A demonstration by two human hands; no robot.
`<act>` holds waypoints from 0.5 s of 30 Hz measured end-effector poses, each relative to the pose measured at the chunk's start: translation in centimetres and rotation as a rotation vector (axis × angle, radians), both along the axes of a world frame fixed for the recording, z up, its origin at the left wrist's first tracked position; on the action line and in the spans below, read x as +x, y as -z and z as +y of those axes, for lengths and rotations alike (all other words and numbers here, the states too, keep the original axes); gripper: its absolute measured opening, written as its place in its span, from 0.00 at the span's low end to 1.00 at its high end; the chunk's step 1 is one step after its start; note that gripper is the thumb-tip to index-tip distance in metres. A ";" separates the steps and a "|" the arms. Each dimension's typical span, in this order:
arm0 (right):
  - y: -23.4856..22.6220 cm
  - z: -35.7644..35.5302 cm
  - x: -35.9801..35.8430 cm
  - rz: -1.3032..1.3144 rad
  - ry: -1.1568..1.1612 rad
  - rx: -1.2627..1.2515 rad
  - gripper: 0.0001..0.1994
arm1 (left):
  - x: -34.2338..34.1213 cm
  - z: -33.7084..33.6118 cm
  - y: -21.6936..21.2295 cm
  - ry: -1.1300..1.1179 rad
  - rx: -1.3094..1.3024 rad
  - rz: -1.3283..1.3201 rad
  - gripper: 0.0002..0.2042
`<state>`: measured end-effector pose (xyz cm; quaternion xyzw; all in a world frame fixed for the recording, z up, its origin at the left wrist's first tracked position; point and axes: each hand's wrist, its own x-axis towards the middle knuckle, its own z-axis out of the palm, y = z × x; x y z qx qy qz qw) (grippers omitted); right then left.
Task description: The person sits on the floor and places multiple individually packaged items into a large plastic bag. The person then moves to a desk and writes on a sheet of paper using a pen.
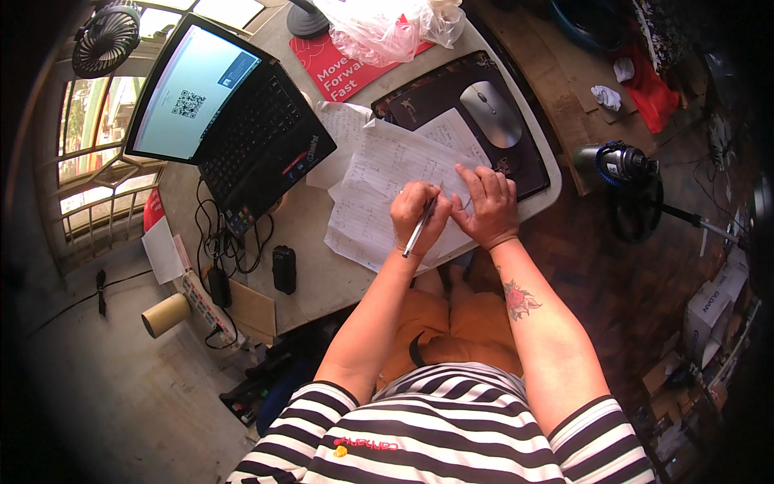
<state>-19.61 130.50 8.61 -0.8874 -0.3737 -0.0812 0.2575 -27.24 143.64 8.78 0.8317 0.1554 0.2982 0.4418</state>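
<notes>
My left hand (416, 219) is closed around a pen (419, 230), its tip down near the written paper sheets (375, 198). The pen's upper end sticks out toward my wrist. Close beside it, my right hand (489, 211) lies on the papers with fingers stretched out, pressing near their right edge. Handwriting covers the sheets, which overlap one another and reach the table's front edge. Part of the top sheet is hidden under both hands.
An open laptop (250, 137) stands at the left of the table (322, 286). Behind the papers are a mouse (490, 114) on a dark mouse pad (528, 161), a red mat (334, 68) and a plastic bag (379, 32). Cables (211, 230) and a small black case (284, 269) lie left.
</notes>
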 end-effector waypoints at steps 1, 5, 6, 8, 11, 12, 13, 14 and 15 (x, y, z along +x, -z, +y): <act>0.0 0.0 0.0 0.003 0.000 -0.002 0.24 | 0.0 0.0 0.0 -0.010 -0.006 0.000 0.08; 0.0 0.0 0.0 0.003 0.004 -0.002 0.25 | 0.1 0.1 -0.1 0.013 0.014 -0.020 0.08; 0.0 0.0 0.0 0.005 0.006 0.000 0.25 | 0.0 0.0 0.1 -0.009 -0.011 -0.037 0.08; 0.0 0.1 0.0 0.003 0.008 0.001 0.25 | -0.2 -0.1 0.2 -0.021 -0.030 -0.051 0.08; -0.1 0.1 0.0 -0.006 0.006 -0.001 0.24 | -0.3 -0.1 0.0 0.011 -0.013 -0.038 0.08; -0.1 0.1 0.0 -0.008 0.007 -0.002 0.24 | -0.2 -0.1 -0.2 0.024 -0.008 -0.033 0.08; -0.1 0.1 0.0 -0.009 0.007 -0.003 0.24 | -0.2 -0.1 -0.3 0.037 -0.003 -0.029 0.09; 0.0 0.1 0.0 -0.008 0.006 -0.004 0.24 | -0.1 -0.1 -0.4 0.050 0.021 -0.023 0.09; 0.0 0.0 0.0 -0.006 0.005 -0.004 0.24 | -0.1 0.0 -0.4 0.062 0.044 -0.017 0.09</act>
